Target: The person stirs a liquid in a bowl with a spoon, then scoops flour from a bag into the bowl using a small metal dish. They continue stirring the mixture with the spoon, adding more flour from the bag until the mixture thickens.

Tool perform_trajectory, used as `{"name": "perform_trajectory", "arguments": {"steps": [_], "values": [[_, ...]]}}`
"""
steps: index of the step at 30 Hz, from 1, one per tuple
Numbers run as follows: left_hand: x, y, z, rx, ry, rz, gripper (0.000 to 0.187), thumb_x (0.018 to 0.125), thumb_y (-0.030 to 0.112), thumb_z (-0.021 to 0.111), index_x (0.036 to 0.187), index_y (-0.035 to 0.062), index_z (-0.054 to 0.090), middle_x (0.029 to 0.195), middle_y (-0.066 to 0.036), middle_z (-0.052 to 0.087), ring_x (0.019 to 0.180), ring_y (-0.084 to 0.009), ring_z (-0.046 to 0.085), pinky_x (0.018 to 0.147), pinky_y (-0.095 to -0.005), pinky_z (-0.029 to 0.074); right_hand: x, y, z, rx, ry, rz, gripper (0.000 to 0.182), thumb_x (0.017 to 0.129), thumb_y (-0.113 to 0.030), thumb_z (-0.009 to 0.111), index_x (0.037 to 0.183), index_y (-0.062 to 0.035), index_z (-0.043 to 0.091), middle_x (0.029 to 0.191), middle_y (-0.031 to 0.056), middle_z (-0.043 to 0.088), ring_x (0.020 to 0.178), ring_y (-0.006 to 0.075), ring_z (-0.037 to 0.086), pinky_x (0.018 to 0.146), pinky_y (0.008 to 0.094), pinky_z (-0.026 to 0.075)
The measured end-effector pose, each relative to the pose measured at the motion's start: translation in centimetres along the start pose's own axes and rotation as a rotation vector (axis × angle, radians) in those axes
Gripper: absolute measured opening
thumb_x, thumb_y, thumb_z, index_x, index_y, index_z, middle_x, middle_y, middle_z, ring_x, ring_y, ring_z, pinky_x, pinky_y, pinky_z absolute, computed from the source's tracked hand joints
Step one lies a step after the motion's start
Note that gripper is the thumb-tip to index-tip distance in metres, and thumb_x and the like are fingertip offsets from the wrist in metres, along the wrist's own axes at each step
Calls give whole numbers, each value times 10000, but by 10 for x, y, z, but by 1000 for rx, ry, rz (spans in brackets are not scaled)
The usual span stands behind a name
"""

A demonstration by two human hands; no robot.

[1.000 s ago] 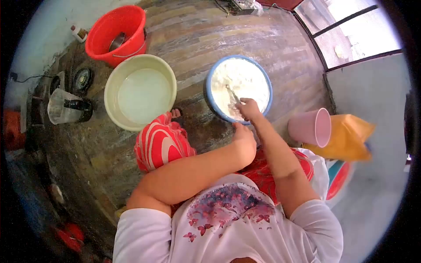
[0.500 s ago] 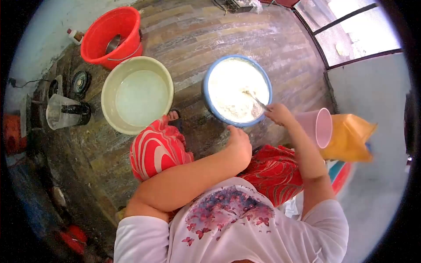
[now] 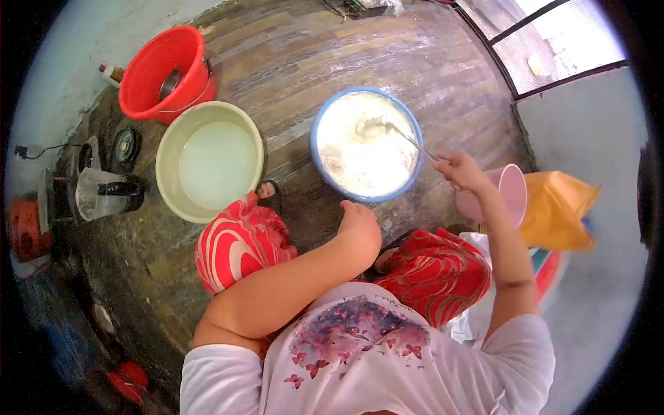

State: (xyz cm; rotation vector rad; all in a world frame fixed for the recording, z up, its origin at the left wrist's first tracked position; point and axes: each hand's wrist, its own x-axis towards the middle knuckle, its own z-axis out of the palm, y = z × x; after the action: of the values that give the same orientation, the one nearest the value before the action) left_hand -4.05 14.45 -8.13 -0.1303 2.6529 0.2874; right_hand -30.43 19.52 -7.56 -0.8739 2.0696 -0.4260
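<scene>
A blue basin [image 3: 316,149] on the floor in front of me contains a bright white, flour-like mass [image 3: 356,155]. My right hand [image 3: 459,171], right of the basin, is closed around the handle of a long metal spoon [image 3: 413,142]. The spoon's far end sits in the white mass, so its shape is partly hidden. My left hand [image 3: 361,220] hangs bent at the wrist just below the basin's near rim. Its fingers are mostly turned out of sight, and nothing shows in it.
Left of the blue basin stands a cream basin [image 3: 166,162] of cloudy liquid, with a red bucket [image 3: 149,66] behind it. A clear jug [image 3: 93,196] is further left. On my right are a pink bucket [image 3: 510,194] and an orange-yellow bag [image 3: 557,207].
My right hand has moved slightly right and up. The spoon's far end has shifted toward the back of the white mass. The whole view has tilted a little.
</scene>
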Motion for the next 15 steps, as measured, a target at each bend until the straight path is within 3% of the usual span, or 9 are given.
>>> {"name": "perform_trajectory", "arguments": {"steps": [5,7,10,11,13,15], "values": [[2,4,4,17,39,-13,321,738,163,517,986,-33,571,945,-177,532,904,-314,501,807,-475,352,15,53,-22,-345,-100,-67,230,806,-217,567,913,-17,606,526,42,497,367,107,432,343,255,343],[2,6,5,3,59,-27,327,742,162,510,997,-36,563,950,-179,529,906,-318,499,818,-480,349,32,64,-10,-384,-154,294,245,758,-248,595,766,-4,611,548,63,531,403,137,481,367,284,378],[4,9,5,40,81,-48,324,748,164,495,993,-35,564,947,-179,529,907,-318,499,823,-477,348,77,86,23,-311,-50,390,273,704,-266,607,757,1,628,588,95,569,432,164,527,417,303,415],[4,8,3,28,61,-51,321,748,165,492,988,-35,566,942,-176,531,906,-315,499,824,-475,347,87,85,32,-310,-54,383,273,704,-266,607,757,1,628,588,95,569,432,164,527,417,303,415],[6,10,4,11,38,-46,319,748,167,489,983,-34,568,938,-174,532,904,-312,498,825,-473,346,90,77,50,-484,274,9,288,670,-271,604,790,-12,642,651,143,601,534,216,587,515,323,454],[10,8,10,-5,46,-44,311,745,168,491,970,-31,573,924,-167,532,895,-303,495,810,-461,350,89,59,57,-479,259,19,299,694,-297,597,830,-34,641,689,152,606,628,256,594,590,349,461]]}}
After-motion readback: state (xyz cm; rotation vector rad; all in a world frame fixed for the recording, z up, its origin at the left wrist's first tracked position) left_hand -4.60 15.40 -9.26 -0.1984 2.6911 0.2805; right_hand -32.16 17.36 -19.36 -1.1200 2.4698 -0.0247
